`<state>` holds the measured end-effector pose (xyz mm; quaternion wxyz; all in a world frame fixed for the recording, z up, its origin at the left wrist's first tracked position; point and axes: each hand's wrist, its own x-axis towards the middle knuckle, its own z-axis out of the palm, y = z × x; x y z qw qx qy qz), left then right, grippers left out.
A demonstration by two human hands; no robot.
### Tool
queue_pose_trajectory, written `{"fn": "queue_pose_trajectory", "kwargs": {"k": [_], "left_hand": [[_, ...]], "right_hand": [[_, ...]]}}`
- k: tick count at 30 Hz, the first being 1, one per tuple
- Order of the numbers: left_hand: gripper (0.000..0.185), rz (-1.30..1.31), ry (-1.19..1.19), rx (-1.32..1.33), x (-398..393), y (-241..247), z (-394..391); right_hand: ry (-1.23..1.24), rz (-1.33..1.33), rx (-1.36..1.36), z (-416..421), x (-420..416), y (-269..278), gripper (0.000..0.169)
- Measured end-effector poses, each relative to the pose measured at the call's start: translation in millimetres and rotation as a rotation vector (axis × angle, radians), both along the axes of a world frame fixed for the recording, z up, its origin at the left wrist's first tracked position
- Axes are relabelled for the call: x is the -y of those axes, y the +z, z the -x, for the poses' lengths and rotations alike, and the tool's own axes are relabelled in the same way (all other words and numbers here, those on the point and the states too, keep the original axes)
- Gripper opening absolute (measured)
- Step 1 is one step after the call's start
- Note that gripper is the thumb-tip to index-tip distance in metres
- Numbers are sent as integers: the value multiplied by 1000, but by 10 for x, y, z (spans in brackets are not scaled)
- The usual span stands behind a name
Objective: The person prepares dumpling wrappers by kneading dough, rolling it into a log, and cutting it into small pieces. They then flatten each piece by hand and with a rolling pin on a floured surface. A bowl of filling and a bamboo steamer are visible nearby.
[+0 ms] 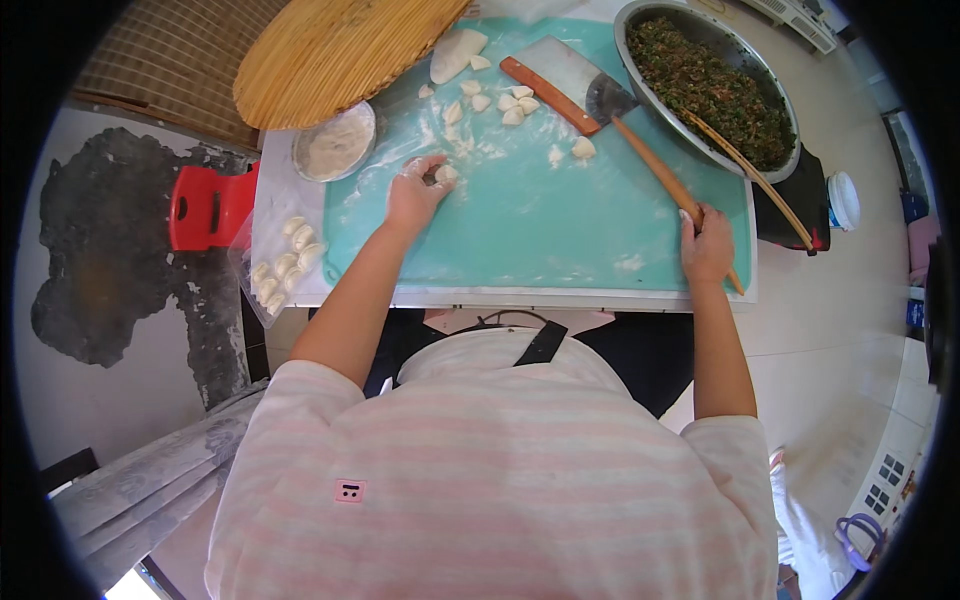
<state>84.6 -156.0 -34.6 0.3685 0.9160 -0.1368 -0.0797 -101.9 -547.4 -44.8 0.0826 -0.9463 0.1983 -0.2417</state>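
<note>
Between the floury fingers of my left hand [417, 196] is a small piece of dough [445, 174], held over the turquoise mat [540, 217]. My right hand [707, 244] grips a tapered wooden rolling pin [660, 169] near its lower end; the other tip points up at a broad cleaver. That cleaver has a wooden handle [550, 96] and a wide metal blade [559, 60]. Several cut dough pieces [517, 105] lie beyond my left hand, and one more piece [583, 148] sits below the cleaver handle. Farther back rests a larger slab of dough [456, 56].
A metal bowl [784, 161] of chopped green filling [705, 86] stands at the right with chopsticks [750, 172] across its rim. At left are a flour bowl [334, 142], a round straw tray [345, 52], several dumplings [289, 262] in a clear plastic tray, and a red chair [199, 210].
</note>
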Motion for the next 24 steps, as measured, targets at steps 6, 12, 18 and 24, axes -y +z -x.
{"fn": "queue_pose_trajectory", "kwargs": {"k": [6,12,18,24], "left_hand": [[66,-567,-264,351,63,20,325],[70,-707,-332,235,78,81,301],[59,-445,-290,99,106,177,149],[32,259,87,79,-102,-58,-143]], "right_hand": [[4,3,7,-9,-7,14,29],[17,29,3,-12,-8,20,29],[-8,45,-38,-6,28,7,31],[-16,32,-58,-24,7,23,32]]}}
